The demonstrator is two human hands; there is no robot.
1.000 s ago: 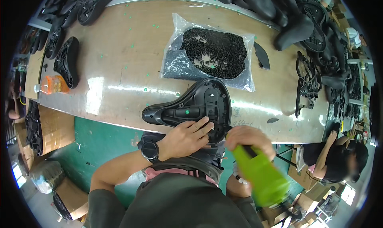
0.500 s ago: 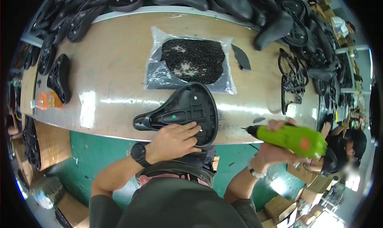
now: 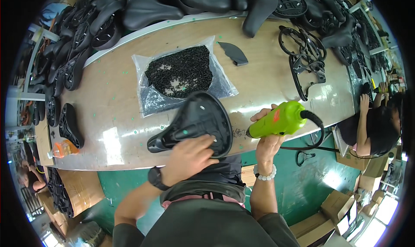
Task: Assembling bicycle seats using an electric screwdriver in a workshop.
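Observation:
A black bicycle saddle (image 3: 201, 113) lies underside up at the table's near edge, its narrow nose to the left. My left hand (image 3: 190, 158) reaches over its near side and grips it, fingers close together on the underside beside a small light fastener. In my right hand (image 3: 269, 148) is a green electric screwdriver (image 3: 279, 121) with a black cord at its back end. Its front end points left towards the saddle, apart from it; the bit cannot be made out. Just beyond the saddle is an open clear plastic bag (image 3: 149, 104) holding many small black screws (image 3: 186, 72).
More black saddles (image 3: 151, 11) are heaped along the far edge. Black frame-like parts (image 3: 304, 59) lie at the right, a flat dark piece (image 3: 233, 53) beyond the bag. An orange container (image 3: 65, 148) stands at the left. Another person (image 3: 371, 126) works at the right.
My right hand has brought the screwdriver left and turned it, nearer to the saddle. My left hand stays on the saddle. The whole view has turned and shifted.

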